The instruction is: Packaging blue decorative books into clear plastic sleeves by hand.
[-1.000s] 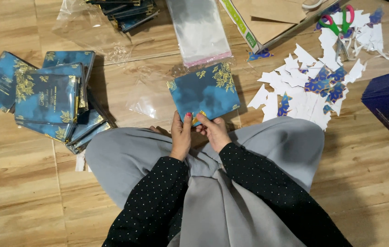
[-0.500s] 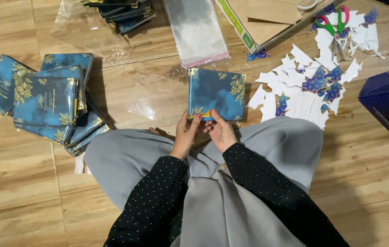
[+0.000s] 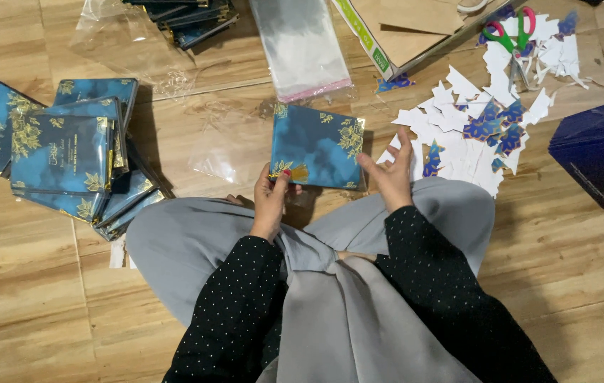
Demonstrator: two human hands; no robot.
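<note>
Two bare hands work over the lap of a person sitting cross-legged on the wooden plank floor [image 3: 586, 284]. Her left hand [image 3: 271, 197] pinches the lower left corner of a square blue card with gold leaf print [image 3: 317, 147], thumb on the face and fingers behind it, so the card stands tilted up just above the knees. Her right hand [image 3: 391, 170] hovers beside the card's right edge with fingers spread wide and curled loosely; it appears to hold nothing, though I can't quite tell whether a fingertip brushes the card. To the left of the knees a loose pile of matching blue cards in clear sleeves [image 3: 61, 152] fans out on the boards. Ahead of the card lies a stack of clear plastic sleeves with a pink strip [image 3: 300, 46], and beyond it another dark bundle of cards [image 3: 185, 13]. Off to the right, a scatter of white and blue paper offcuts [image 3: 472, 124] spreads near green-and-pink-handled scissors [image 3: 511, 28], an open brown cardboard box [image 3: 401, 32] and a dark blue box [image 3: 600, 152].
</note>
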